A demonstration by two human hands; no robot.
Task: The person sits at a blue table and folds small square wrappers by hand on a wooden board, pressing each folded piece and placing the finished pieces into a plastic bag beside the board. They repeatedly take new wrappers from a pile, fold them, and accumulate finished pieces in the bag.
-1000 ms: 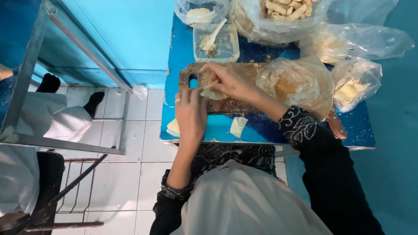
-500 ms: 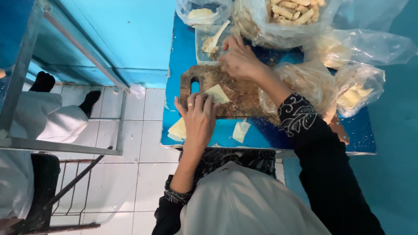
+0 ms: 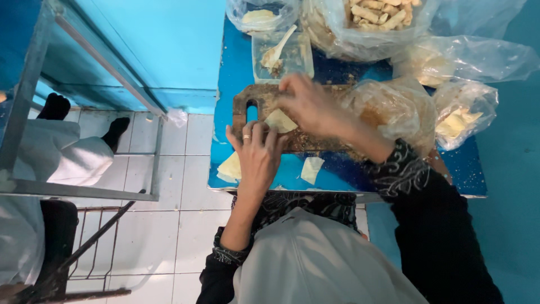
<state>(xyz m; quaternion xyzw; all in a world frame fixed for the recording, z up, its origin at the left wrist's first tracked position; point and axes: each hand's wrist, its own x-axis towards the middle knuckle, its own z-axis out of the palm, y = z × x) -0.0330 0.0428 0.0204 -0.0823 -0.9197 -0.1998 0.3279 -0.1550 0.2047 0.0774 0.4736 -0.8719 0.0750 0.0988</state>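
While pinned flat under fingertips: pale triangular wrapper sheet, lying on a worn wooden cutting board with a handle slot.
Left hand: palm down, fingers spread and unclenched, tips pressing the near edge of the wrapper; ring on one finger; grasping nothing.
Right hand: blurred, hovering over the far side of the same wrapper, fingers bent toward it; whether pinching the sheet or merely touching, cannot tell.
Just beyond the grip: clear plastic tub with a pale spoon resting in brownish filling.
Nearer than the grip: two more pale wrapper pieces, one beside the left wrist at the table's edge, one under the right forearm, both on the blue tabletop.
Right of the grip: crumpled clear plastic bag with brown crumbs, touching the board; further right, a smaller bag of pale sheets.
Far right of the tub: large open bag of rolled pastry sticks.
Far left of the grip: metal frame over white floor tiles, another person's white-clad legs and dark socks beneath.
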